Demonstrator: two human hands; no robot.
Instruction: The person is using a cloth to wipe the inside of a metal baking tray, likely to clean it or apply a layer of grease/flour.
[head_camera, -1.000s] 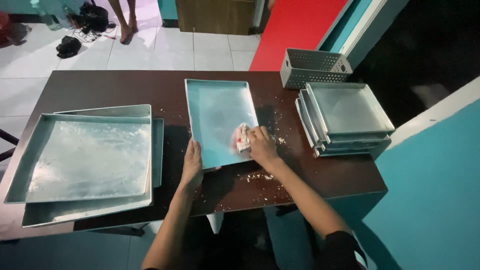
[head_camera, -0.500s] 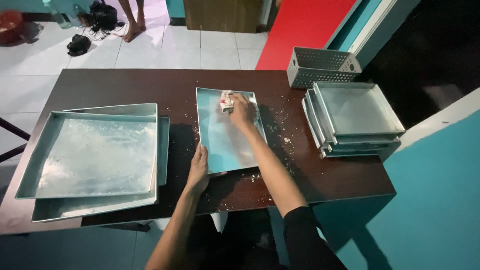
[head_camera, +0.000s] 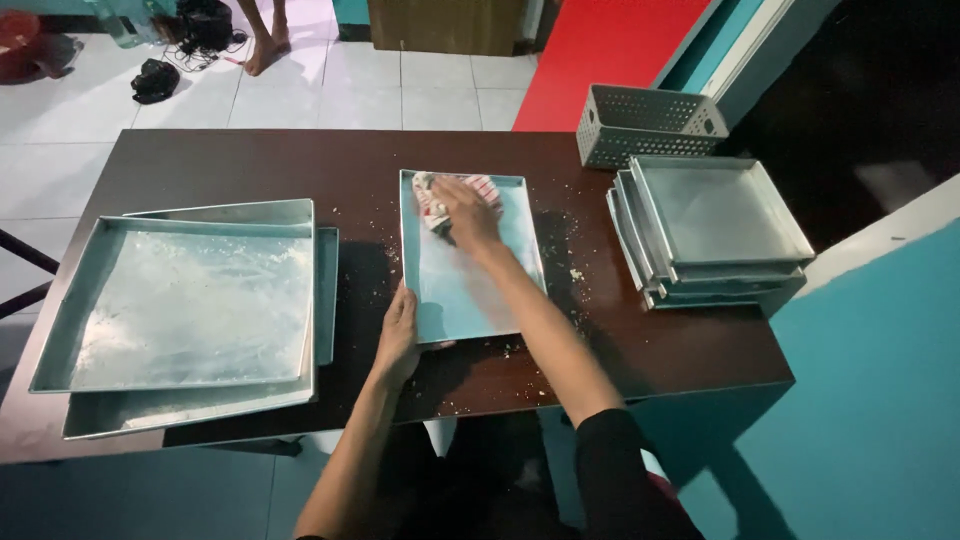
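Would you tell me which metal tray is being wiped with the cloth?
The single middle tray, under both hands; the left and right trays sit stacked and untouched.

Right hand and cloth moved to the tray's far end.

A second ago I had my right hand (head_camera: 465, 213) pressing the cloth (head_camera: 440, 200) near the tray's (head_camera: 470, 290) near right edge; half a second ago it was already up at the far end, and now it sits at the far left corner, cloth bunched under the palm, arm stretched out across the tray. Left hand (head_camera: 398, 338) went from the near left edge to the near left corner. The tray has turned slightly on the table (head_camera: 250, 165).
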